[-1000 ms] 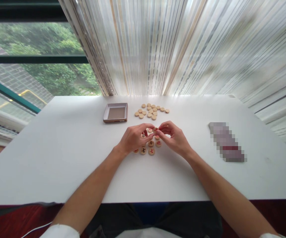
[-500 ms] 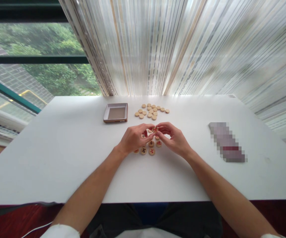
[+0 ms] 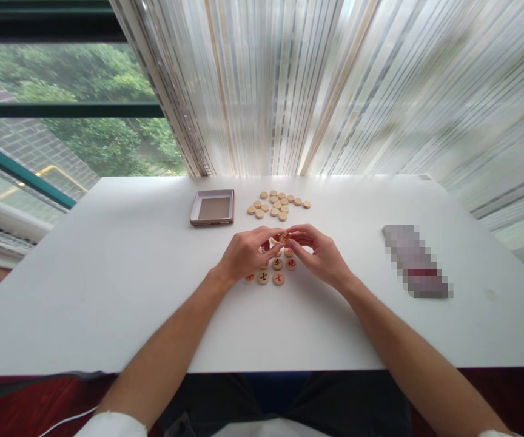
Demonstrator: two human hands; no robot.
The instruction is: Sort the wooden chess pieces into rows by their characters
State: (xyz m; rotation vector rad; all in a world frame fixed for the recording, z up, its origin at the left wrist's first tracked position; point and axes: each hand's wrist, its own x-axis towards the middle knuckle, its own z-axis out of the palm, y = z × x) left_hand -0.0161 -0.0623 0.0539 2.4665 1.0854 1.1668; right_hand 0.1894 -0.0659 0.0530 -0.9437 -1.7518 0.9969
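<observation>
My left hand [image 3: 246, 254] and my right hand [image 3: 319, 253] meet over the middle of the white table [image 3: 107, 273]. Together their fingertips pinch one round wooden game piece [image 3: 284, 237] with a red mark, held just above the table. Below the hands lie several face-up wooden pieces [image 3: 278, 271] with red or black characters, partly hidden by my fingers. Farther back sits a loose group of blank-faced wooden pieces [image 3: 278, 204].
A shallow open cardboard box [image 3: 212, 207] lies at the back, left of the blank pieces. A blurred flat object [image 3: 416, 261] rests on the right side of the table. Striped curtains and a window stand behind the far edge.
Both hands stay over the face-up pieces with only small finger shifts; the pinched piece has been turned slightly between the fingertips. Nothing else on the table has moved.
</observation>
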